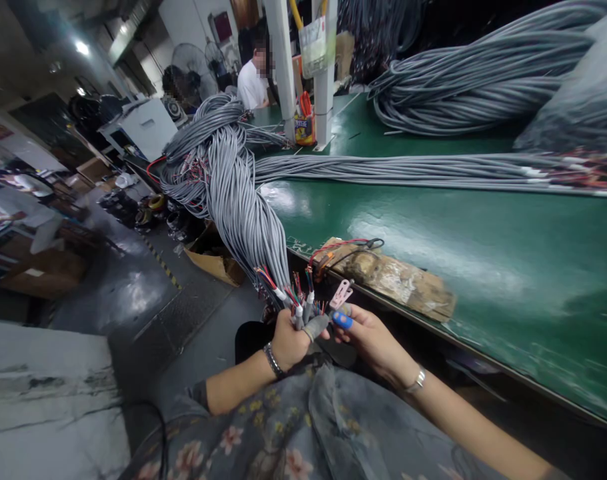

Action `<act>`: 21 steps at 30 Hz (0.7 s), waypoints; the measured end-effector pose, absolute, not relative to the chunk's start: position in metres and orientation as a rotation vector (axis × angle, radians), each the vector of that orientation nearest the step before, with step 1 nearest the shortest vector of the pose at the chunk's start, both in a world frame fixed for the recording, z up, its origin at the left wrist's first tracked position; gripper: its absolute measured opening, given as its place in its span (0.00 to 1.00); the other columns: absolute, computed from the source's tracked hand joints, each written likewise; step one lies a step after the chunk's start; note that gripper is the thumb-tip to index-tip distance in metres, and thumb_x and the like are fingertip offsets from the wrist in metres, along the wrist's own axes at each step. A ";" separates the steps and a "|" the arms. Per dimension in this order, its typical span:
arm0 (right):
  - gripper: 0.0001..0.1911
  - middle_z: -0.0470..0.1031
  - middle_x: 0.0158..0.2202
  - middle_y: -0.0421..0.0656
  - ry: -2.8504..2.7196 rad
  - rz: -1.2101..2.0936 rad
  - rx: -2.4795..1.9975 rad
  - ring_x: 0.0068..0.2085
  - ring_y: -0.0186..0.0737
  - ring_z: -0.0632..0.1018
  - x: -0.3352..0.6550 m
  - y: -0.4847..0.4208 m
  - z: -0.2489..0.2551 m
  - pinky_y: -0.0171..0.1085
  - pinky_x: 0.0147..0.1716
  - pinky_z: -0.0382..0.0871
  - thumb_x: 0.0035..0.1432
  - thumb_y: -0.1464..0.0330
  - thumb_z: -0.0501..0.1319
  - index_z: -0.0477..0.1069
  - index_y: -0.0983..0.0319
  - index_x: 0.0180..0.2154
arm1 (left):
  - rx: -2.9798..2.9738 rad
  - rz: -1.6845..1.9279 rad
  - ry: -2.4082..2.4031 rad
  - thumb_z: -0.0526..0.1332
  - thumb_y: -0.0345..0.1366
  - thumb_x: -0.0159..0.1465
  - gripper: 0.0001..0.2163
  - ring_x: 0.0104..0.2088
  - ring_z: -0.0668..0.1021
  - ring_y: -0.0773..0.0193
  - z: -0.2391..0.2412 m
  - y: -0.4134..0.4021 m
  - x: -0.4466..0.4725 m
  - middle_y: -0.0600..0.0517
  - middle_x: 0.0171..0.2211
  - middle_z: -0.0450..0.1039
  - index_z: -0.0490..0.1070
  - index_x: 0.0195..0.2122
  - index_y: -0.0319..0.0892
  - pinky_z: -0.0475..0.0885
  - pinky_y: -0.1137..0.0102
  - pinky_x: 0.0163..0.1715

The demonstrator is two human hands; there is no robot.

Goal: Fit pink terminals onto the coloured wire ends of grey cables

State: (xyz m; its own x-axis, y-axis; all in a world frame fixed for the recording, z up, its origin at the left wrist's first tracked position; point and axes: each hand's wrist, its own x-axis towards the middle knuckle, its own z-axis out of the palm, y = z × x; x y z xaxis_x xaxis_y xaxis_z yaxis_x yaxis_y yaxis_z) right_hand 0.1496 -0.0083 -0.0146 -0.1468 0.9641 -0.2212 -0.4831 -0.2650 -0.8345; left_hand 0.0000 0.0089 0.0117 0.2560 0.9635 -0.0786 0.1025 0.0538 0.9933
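Observation:
My left hand (292, 340) is wrapped round the ends of several grey cables (253, 233), its thumb in a grey finger cover. White-banded ends stick up from the fist, showing thin coloured wires (297, 287). Just to the right, the fingers of my right hand (368, 333) are pinched together close to these wire ends. A blue cover (342, 320) sits on one of its digits. What lies between those fingers is too small to make out. Right above them is a pink clip-like piece (341, 293); whether the hand touches it, I cannot tell.
A worn wooden block (393, 280) lies at the edge of the green table (483, 247), with a red and black lead on it. Long grey cables (408, 170) stretch across the table. A coiled cable bundle (473, 80) lies behind. A person (253, 83) is at the far side.

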 end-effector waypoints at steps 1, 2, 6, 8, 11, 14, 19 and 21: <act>0.22 0.64 0.16 0.36 -0.706 1.685 -0.919 0.19 0.29 0.62 0.148 -0.008 -0.015 0.34 0.21 0.59 0.40 0.52 0.73 0.68 0.61 0.20 | 1.317 0.903 1.063 0.67 0.52 0.53 0.19 0.22 0.74 0.65 0.012 0.010 -0.001 0.50 0.18 0.74 0.75 0.20 0.39 0.70 0.70 0.27; 0.22 0.64 0.16 0.35 -0.679 1.713 -0.899 0.19 0.30 0.63 0.147 -0.008 -0.015 0.33 0.21 0.59 0.40 0.52 0.73 0.68 0.61 0.20 | 1.292 0.884 1.013 0.68 0.52 0.51 0.19 0.22 0.75 0.64 0.013 0.010 -0.001 0.50 0.19 0.75 0.75 0.21 0.38 0.71 0.69 0.29; 0.20 0.62 0.15 0.35 -0.636 1.778 -0.844 0.21 0.34 0.68 0.145 -0.006 -0.022 0.34 0.22 0.62 0.41 0.54 0.73 0.69 0.61 0.21 | 1.204 0.802 0.914 0.72 0.51 0.44 0.19 0.23 0.78 0.60 0.018 0.013 -0.003 0.48 0.21 0.76 0.76 0.22 0.37 0.74 0.65 0.31; 0.18 0.62 0.16 0.35 -0.583 1.782 -0.834 0.21 0.33 0.68 0.148 -0.004 -0.026 0.34 0.23 0.64 0.44 0.56 0.72 0.69 0.60 0.22 | 1.175 0.793 0.915 0.74 0.50 0.42 0.19 0.24 0.78 0.60 0.018 0.012 -0.004 0.48 0.22 0.77 0.77 0.24 0.37 0.75 0.63 0.33; 0.16 0.65 0.19 0.36 -0.469 1.780 -0.814 0.21 0.32 0.66 0.155 0.002 -0.028 0.35 0.23 0.67 0.49 0.55 0.69 0.70 0.60 0.24 | 1.170 0.820 0.941 0.73 0.49 0.44 0.19 0.26 0.79 0.59 0.015 0.010 -0.006 0.47 0.24 0.78 0.78 0.26 0.38 0.75 0.64 0.34; 0.20 0.68 0.21 0.39 -0.515 1.780 -0.798 0.22 0.33 0.67 0.160 0.006 -0.023 0.34 0.21 0.65 0.49 0.49 0.66 0.74 0.59 0.29 | 1.209 0.868 0.949 0.72 0.48 0.47 0.17 0.29 0.79 0.59 0.011 0.008 -0.008 0.46 0.26 0.79 0.78 0.28 0.38 0.74 0.66 0.35; 0.22 0.64 0.17 0.37 -0.765 1.419 -1.008 0.20 0.32 0.61 0.158 0.005 -0.016 0.34 0.20 0.57 0.44 0.47 0.69 0.72 0.60 0.24 | 1.252 0.907 0.932 0.70 0.49 0.51 0.17 0.32 0.80 0.58 0.004 0.006 -0.008 0.45 0.29 0.80 0.79 0.30 0.38 0.74 0.66 0.36; 0.25 0.61 0.16 0.36 -0.800 1.280 -1.100 0.20 0.32 0.59 0.157 0.005 -0.017 0.35 0.19 0.56 0.47 0.44 0.65 0.69 0.59 0.20 | 1.246 0.941 0.945 0.69 0.49 0.52 0.17 0.33 0.80 0.58 -0.001 0.005 -0.009 0.45 0.31 0.80 0.79 0.31 0.38 0.74 0.66 0.36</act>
State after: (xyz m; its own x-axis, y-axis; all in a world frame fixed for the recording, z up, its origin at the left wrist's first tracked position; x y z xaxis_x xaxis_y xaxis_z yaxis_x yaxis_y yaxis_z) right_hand 0.1565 0.0052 -0.0172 0.1559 0.9814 -0.1120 -0.3294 -0.0553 -0.9426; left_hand -0.0085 0.0054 -0.0005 0.3317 0.9414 -0.0605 -0.0562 0.0837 0.9949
